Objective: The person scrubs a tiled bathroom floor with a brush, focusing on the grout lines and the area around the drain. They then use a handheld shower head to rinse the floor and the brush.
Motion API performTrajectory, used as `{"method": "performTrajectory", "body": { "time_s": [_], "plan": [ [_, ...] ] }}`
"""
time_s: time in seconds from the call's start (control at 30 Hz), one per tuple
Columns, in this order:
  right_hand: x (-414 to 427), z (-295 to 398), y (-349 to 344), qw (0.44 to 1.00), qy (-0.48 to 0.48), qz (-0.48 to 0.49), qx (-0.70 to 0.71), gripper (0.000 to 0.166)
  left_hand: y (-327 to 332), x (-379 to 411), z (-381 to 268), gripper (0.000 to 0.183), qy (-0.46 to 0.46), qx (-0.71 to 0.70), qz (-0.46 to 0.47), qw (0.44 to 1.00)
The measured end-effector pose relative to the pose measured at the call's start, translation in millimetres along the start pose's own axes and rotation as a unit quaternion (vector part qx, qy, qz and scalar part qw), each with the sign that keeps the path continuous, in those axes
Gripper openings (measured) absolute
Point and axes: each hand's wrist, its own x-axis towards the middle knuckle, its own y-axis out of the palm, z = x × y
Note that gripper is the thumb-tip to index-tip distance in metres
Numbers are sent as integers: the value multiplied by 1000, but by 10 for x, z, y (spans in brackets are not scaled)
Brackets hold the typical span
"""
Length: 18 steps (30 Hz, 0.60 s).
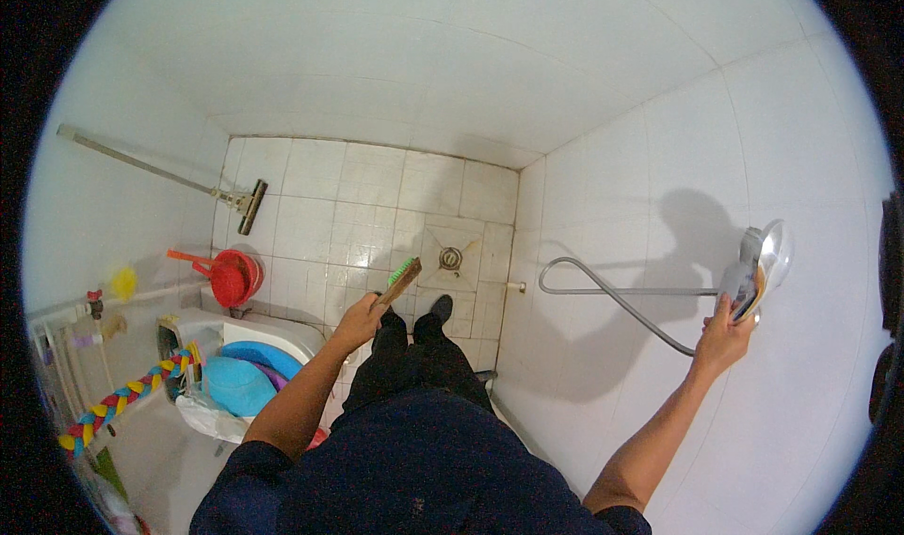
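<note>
My left hand (357, 323) is closed around the handle of a wooden scrub brush (401, 283). Its green bristles face up and left, and it is held above the tiled floor (307, 224). Off to the right, my right hand (724, 341) grips a chrome handheld shower head (775, 252) close to the wall. Beside the fingers is a grey fitting (738, 270), partly hidden and too blurred to name surely. A flexible metal shower hose (621, 302) loops out to the left from there. A round floor drain (450, 258) lies beyond my shoes.
A floor squeegee (247, 206) leans on the left wall. Near it stands a red bucket with a dipper (229, 278). A white washing machine (296, 330) holds blue basins (236, 387) and a plastic bag. A braided colourful rope (123, 401) crosses the lower left. A wall pipe stub (517, 287) juts out low.
</note>
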Motion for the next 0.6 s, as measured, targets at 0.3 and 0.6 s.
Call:
{"method": "performTrajectory", "body": {
  "time_s": [0.3, 0.6],
  "plan": [
    [-21, 55, 2, 1000, 10, -3, 4, 31, 46, 78, -5, 35, -28, 11, 23, 999],
    [-14, -17, 25, 1000, 23, 5, 20, 25, 108, 112, -55, 36, 17, 39, 24, 999]
  ]
}}
